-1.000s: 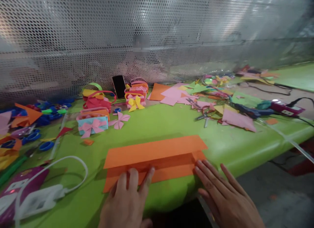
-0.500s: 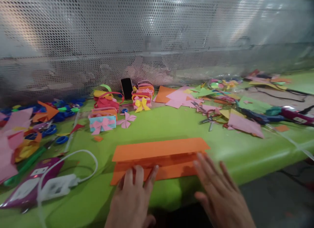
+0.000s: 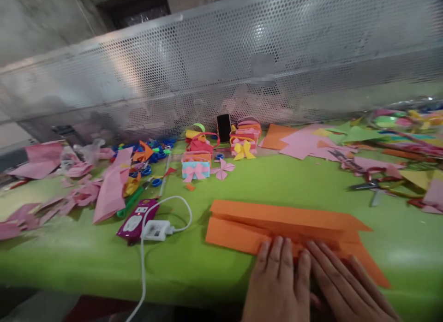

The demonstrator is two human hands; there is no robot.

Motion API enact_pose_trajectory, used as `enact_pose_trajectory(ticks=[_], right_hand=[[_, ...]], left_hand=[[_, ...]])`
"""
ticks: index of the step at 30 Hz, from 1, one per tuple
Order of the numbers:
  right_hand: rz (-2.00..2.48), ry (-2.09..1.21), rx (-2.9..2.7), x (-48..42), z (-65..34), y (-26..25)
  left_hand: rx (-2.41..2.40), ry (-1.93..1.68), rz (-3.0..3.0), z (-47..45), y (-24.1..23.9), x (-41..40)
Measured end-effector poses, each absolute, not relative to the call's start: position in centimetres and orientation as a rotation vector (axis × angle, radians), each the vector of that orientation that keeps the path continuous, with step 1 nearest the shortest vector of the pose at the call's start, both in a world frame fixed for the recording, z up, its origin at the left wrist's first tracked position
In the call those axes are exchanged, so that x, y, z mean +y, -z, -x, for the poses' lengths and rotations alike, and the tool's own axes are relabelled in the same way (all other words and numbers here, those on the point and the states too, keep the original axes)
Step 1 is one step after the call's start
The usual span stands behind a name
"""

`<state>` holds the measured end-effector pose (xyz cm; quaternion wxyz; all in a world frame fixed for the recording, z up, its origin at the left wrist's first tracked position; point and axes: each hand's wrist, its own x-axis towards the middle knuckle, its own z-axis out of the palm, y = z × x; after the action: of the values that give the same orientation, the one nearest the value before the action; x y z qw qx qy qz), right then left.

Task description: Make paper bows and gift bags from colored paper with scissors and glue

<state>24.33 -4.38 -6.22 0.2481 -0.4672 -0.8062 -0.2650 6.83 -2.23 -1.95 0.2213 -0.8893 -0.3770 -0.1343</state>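
Observation:
A strip of folded orange paper (image 3: 238,232) lies on the green table near its front edge, its two long sides turned in towards a seam along the middle. My left hand (image 3: 277,280) rests on the near fold, fingers laid flat and holding nothing. Close beside it, my right hand (image 3: 346,283) presses on the same fold with straight, flat fingers. Both hands hide part of the near edge. At the right end, the paper's corners spread out at a slant.
Small paper bags with a pink bow (image 3: 195,171) and a yellow bow (image 3: 243,150) stand at the back by a phone (image 3: 224,128). Scissors (image 3: 367,185) and paper scraps lie right. A purple power strip (image 3: 136,223) with a white charger (image 3: 155,230) sits left.
My view has swung left, so things appear further right. My right hand has come from the paper's right end to beside my left hand. The paper now slants down to the right.

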Motion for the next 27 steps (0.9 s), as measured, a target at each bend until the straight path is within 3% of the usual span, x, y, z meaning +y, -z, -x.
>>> enact_pose_trajectory(ticks=[8,15,23,27], right_hand=[[1.314,0.712,-2.166,-4.3,-24.2,6.2],[1.318,0.705,-2.164,-4.4,-24.1,5.8],[1.153,0.703,-2.201,-3.5,-24.3,4.5],[1.060,0.676,-2.209,-3.6,-24.1,3.7]], left_hand=[[-0.979,0.289,2.563,-0.5,0.9,-1.3],[-1.211,0.206,2.476,6.3,0.8,-2.4],[-1.088,0.539,2.323,3.2,-0.7,-2.1],[-1.023,0.426,2.516,1.1,-1.2,-0.4]])
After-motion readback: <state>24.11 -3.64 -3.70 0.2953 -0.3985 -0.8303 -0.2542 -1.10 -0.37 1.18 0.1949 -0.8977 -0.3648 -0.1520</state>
